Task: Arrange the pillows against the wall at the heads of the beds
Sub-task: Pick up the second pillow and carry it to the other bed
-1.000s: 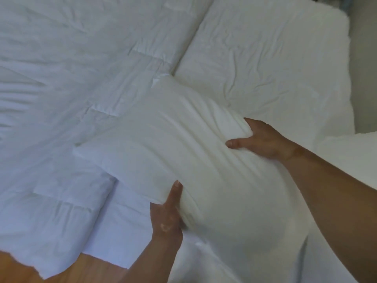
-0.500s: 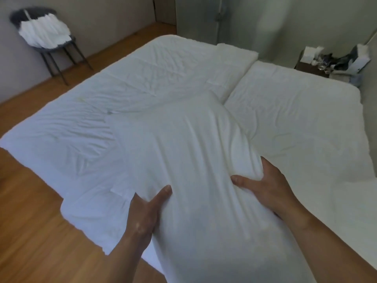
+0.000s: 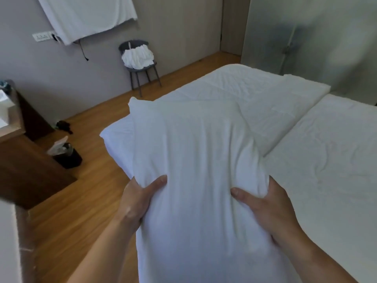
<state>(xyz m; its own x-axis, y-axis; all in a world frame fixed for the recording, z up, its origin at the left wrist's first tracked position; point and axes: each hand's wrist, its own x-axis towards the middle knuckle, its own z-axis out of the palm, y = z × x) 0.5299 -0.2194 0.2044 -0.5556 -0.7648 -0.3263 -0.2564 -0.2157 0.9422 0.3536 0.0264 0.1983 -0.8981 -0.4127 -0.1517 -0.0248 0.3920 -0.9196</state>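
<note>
Lifted off the white-sheeted beds [image 3: 326,160] since a second ago, the plump white fabric pillow [image 3: 200,160] sits pinched between left hand [image 3: 135,203] and right hand [image 3: 269,209], ready for carrying to the wall.

I saw a plain white pillow [image 3: 195,180], no pattern on it, only soft grey shadow in its creases. The bedding [image 3: 326,160] on the beds was the same plain white. The floor [image 3: 85,201] was warm honey-orange wood with a faint plank grain. The wall [image 3: 173,33] was a flat grey-beige. A dark grey chair [image 3: 142,73] carried a white bundle [image 3: 137,58]. The cabinet [image 3: 30,172] was dark brown wood, the bin [image 3: 68,158] beside it black. A white cloth [image 3: 87,15] hung on the wall.
</note>
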